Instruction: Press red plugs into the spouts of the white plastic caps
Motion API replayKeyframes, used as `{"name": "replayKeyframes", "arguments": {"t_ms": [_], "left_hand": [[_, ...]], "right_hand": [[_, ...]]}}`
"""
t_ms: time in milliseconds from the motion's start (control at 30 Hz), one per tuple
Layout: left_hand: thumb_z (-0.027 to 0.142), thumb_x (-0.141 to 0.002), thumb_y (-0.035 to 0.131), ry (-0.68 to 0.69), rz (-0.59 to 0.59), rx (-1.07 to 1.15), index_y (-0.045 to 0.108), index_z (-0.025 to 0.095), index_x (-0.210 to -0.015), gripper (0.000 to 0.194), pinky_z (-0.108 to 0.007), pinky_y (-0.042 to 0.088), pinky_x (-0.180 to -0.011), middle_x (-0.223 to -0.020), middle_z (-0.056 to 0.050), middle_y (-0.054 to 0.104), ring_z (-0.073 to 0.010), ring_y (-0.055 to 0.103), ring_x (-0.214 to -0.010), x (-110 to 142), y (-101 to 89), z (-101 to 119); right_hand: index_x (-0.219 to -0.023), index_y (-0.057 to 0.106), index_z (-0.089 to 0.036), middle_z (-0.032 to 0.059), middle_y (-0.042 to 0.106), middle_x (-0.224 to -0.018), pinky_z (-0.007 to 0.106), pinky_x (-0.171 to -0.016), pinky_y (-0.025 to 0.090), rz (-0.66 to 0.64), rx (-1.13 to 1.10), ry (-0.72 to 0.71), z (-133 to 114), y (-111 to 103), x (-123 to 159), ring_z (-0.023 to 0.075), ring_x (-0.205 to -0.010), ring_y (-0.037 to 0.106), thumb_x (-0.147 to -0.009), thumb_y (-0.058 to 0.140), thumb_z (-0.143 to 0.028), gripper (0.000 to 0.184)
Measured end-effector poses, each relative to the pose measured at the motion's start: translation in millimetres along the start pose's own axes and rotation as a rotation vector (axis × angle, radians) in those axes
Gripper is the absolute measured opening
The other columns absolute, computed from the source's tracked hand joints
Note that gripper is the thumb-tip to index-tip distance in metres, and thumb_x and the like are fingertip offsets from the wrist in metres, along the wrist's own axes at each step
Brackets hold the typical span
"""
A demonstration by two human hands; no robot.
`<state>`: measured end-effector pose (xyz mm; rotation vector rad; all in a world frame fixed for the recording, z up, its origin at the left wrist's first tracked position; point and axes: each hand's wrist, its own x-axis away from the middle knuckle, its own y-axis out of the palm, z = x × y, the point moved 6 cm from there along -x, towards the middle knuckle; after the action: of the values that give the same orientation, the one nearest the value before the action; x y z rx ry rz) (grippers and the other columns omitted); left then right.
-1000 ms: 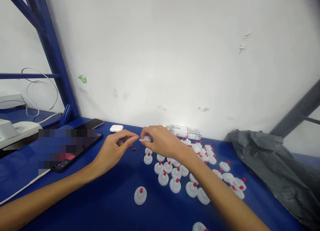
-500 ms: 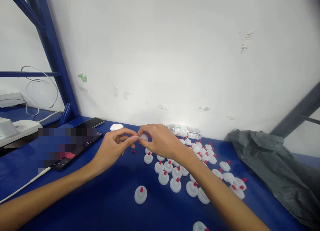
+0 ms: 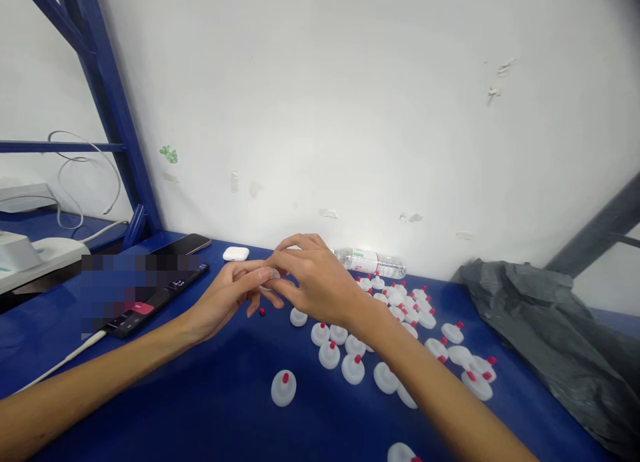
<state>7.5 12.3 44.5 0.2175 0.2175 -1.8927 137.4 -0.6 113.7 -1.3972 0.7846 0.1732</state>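
Observation:
My left hand (image 3: 233, 295) and my right hand (image 3: 313, 282) meet above the blue table (image 3: 200, 395), fingers pinched together on one small white cap (image 3: 274, 275) that is mostly hidden between them. A loose red plug (image 3: 262, 312) lies on the table just below my left fingertips. Several white caps with red plugs (image 3: 350, 355) are spread on the table under and right of my right wrist. One more capped piece (image 3: 283, 387) stands apart nearer to me.
A phone (image 3: 155, 295) and a second dark phone (image 3: 183, 244) lie at the left, with a white earbud case (image 3: 236, 253) behind my hands. A plastic bottle (image 3: 373, 262) lies by the wall. A grey plastic bag (image 3: 545, 329) fills the right side. Blue frame posts stand at left.
My hands have closed together: the left fingers now overlap the right hand's on the white cap, and both hands have drifted slightly left and up.

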Motion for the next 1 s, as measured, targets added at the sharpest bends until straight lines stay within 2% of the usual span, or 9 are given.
{"name": "replayKeyframes", "arguments": {"t_ms": [200,267,367,533,600,667,733,867,1000], "left_hand": [[0.050,-0.087,0.070,-0.104,0.058,-0.117,0.075,0.014,-0.098,0.038,-0.019,0.021,-0.037,-0.058,-0.006,0.072,-0.0148,0.063,-0.047,-3.0,-3.7,-8.2],[0.047,-0.084,0.072,-0.121,0.069,-0.128,0.074,0.014,-0.098,0.036,-0.019,0.018,-0.038,-0.053,-0.004,0.070,-0.0134,0.060,-0.044,-3.4,-4.5,-10.7],[0.050,-0.087,0.067,-0.112,0.053,-0.159,0.073,0.014,-0.100,0.039,-0.020,0.022,-0.039,-0.056,-0.004,0.071,-0.0135,0.058,-0.044,-3.3,-3.8,-10.6],[0.056,-0.100,0.041,0.031,-0.010,-0.373,0.065,0.018,-0.108,0.045,-0.025,0.042,-0.049,-0.088,-0.005,0.072,-0.0179,0.065,-0.066,-0.8,0.4,-3.7],[0.054,-0.102,0.036,0.055,0.039,-0.640,0.061,0.021,-0.106,0.041,-0.028,0.042,-0.055,-0.084,-0.002,0.068,-0.0183,0.062,-0.068,1.0,-1.9,-6.1],[0.051,-0.101,0.042,0.034,0.092,-0.986,0.058,0.022,-0.103,0.033,-0.030,0.041,-0.060,-0.077,0.000,0.063,-0.0190,0.058,-0.066,2.6,-4.8,-12.6],[0.048,-0.096,0.051,0.011,0.088,-1.200,0.058,0.023,-0.104,0.027,-0.032,0.040,-0.064,-0.080,-0.001,0.062,-0.0207,0.058,-0.070,3.1,-5.5,-21.5],[0.040,-0.093,0.056,-0.007,0.011,-1.221,0.063,0.024,-0.105,0.022,-0.032,0.040,-0.064,-0.095,-0.004,0.062,-0.0215,0.060,-0.074,0.9,-6.1,-37.1],[0.032,-0.096,0.050,-0.009,-0.042,-1.187,0.065,0.023,-0.094,0.017,-0.031,0.041,-0.066,-0.092,-0.004,0.062,-0.0208,0.061,-0.076,-2.8,-9.0,-42.7]], "right_hand": [[-0.094,0.067,-0.018,0.0048,0.075,-0.095,0.039,-0.102,0.037,-0.027,-0.014,0.012,3.3,4.1,1.6,0.0224,-0.112,0.060,-0.097,0.063,-0.018,0.006],[-0.093,0.068,-0.018,0.0048,0.075,-0.093,0.038,-0.101,0.037,-0.037,-0.014,0.012,3.6,5.5,1.9,0.0224,-0.111,0.061,-0.097,0.064,-0.017,0.005],[-0.093,0.068,-0.018,0.0052,0.074,-0.094,0.038,-0.101,0.037,-0.055,-0.006,0.009,3.4,6.7,2.1,0.0223,-0.110,0.061,-0.096,0.064,-0.018,0.005],[-0.098,0.069,-0.019,0.0052,0.074,-0.094,0.038,-0.101,0.036,-0.062,0.046,0.043,11.7,3.1,3.1,0.0214,-0.105,0.062,-0.098,0.064,-0.022,0.006],[-0.101,0.068,-0.020,0.0045,0.074,-0.094,0.039,-0.103,0.035,-0.051,0.090,0.103,23.4,-0.4,5.4,0.0212,-0.102,0.063,-0.098,0.063,-0.026,0.009],[-0.105,0.067,-0.021,0.0035,0.075,-0.095,0.039,-0.104,0.034,-0.069,0.137,0.189,40.0,-1.9,9.8,0.0212,-0.100,0.063,-0.099,0.062,-0.028,0.011],[-0.108,0.065,-0.021,0.0030,0.075,-0.096,0.041,-0.103,0.034,-0.106,0.168,0.263,57.4,-0.7,16.1,0.0216,-0.099,0.063,-0.099,0.062,-0.027,0.011],[-0.095,0.067,-0.021,0.0025,0.076,-0.090,0.040,-0.094,0.039,-0.206,0.168,0.313,82.8,9.3,28.8,0.0218,-0.089,0.065,-0.096,0.068,-0.029,0.008],[-0.088,0.070,-0.022,0.0021,0.075,-0.085,0.036,-0.086,0.041,-0.298,0.144,0.341,91.6,18.9,36.2,0.0218,-0.087,0.066,-0.092,0.073,-0.031,0.010]]}}
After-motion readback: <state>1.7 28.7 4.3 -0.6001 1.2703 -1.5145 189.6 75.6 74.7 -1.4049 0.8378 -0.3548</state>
